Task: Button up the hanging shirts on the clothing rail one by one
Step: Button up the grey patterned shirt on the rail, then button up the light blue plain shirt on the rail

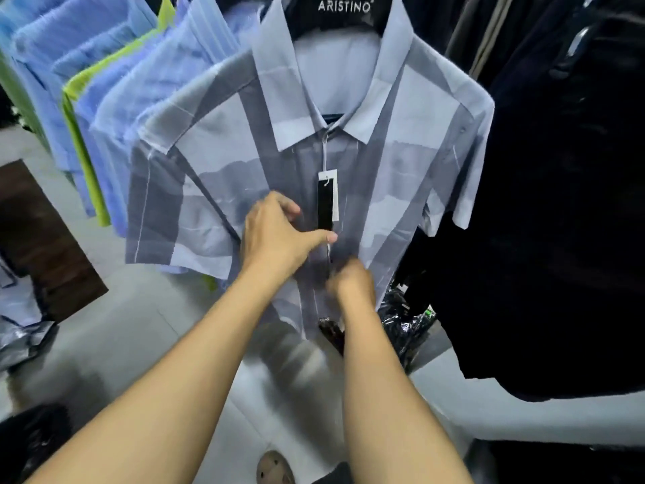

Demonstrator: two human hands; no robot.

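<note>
Here, left hand [279, 235] clamped on the shirt [401, 134]; right hand [352, 282] blurred, grip unclear.

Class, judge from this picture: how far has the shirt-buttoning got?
Done: the grey shirt looks closed below its collar. In hand: the left hand pinches its placket mid-front, the blurred right hand just below. Left: its lower front; the blue shirts can't be judged.

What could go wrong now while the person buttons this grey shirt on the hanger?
1. The hang tag dangles over the placket beside the left hand; it may get trapped under a closed button.
2. The right hand is blurred, so a button could go into the wrong hole.
3. Pulling down may tilt the grey shirt on its hanger.
</note>
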